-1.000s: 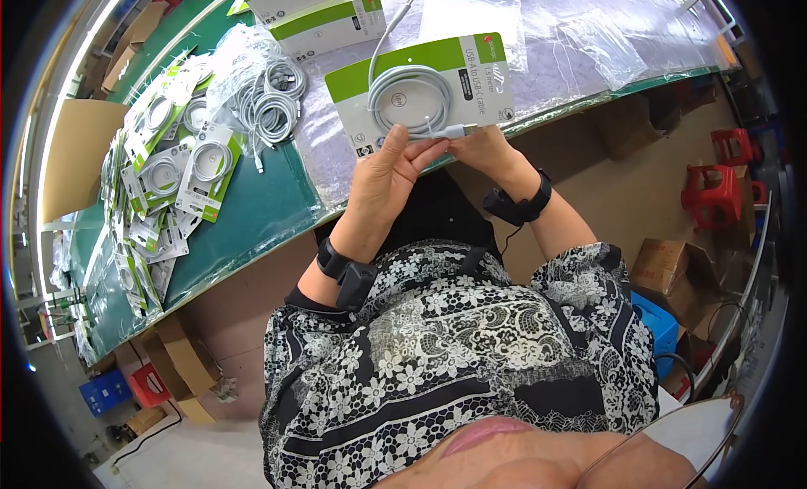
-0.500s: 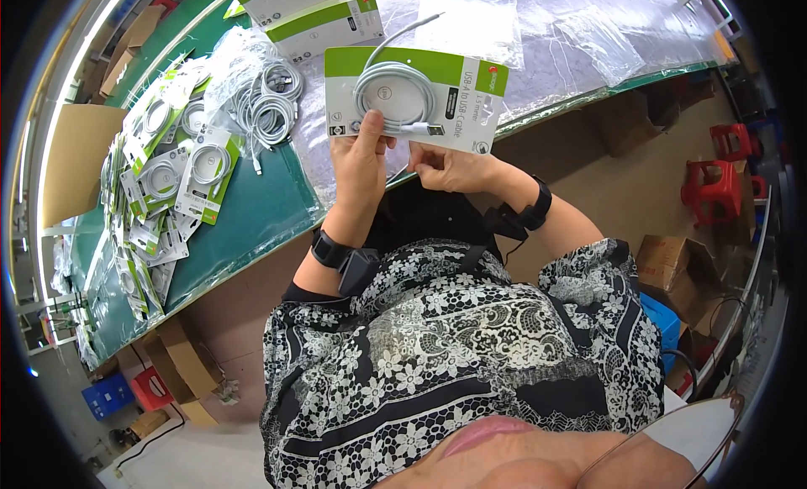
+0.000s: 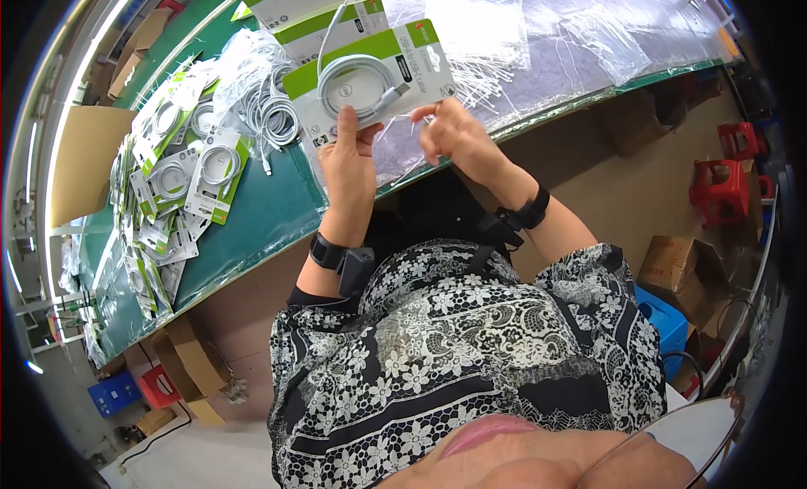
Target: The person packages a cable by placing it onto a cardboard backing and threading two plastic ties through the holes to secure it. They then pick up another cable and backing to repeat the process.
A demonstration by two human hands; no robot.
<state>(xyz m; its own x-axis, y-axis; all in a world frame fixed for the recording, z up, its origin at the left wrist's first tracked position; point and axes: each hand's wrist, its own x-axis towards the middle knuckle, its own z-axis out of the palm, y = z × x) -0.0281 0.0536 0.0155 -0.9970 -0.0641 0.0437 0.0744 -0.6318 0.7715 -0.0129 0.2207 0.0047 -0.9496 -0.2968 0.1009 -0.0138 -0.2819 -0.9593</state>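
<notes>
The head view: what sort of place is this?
Probably a packing workshop: the left hand holds a carded cable, and the long table bears a heap of similar packs and loose cable coils.

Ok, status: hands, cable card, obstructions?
Left hand holding cable card by lower edge. Right hand near its right end, grip unclear. White strips beyond, nothing visibly blocking.
</notes>
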